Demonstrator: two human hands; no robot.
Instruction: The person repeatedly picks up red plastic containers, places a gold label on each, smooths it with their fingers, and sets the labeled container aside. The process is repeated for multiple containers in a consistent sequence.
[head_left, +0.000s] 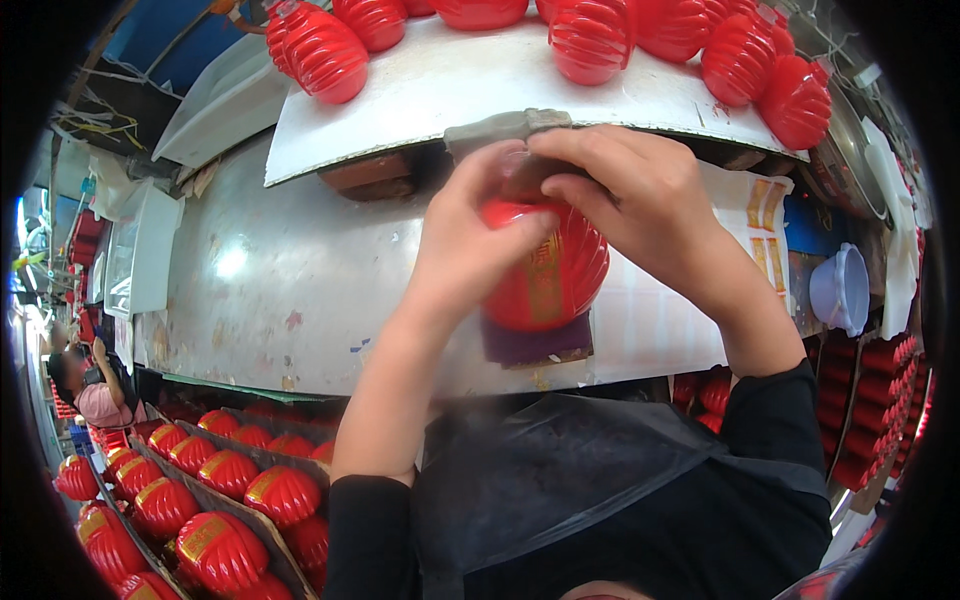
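In the middle of the bench a red ribbed bottle [580, 265], with a gold label down its front, lies tilted with its neck away from me. Its lower end is over a dark purple pad [535, 342]. My left hand [465, 240] wraps round its left shoulder, thumb laid across the red surface beside the label. Curled over the neck end is my right hand [640, 190], thumb and fingers closed about it. The neck is mostly hidden and blurred between my fingers. Just beyond my fingertips a grey folded cloth or block [490, 130] touches the white board's edge.
Several red bottles [590, 45] stand on a raised white board [420, 80] at the far side. Right of my hands lies a white sheet with gold labels [768, 205]; a lavender basin [840, 290] is beyond. Labelled bottles [222, 550] fill cartons lower left. Another person [100, 400] is far left.
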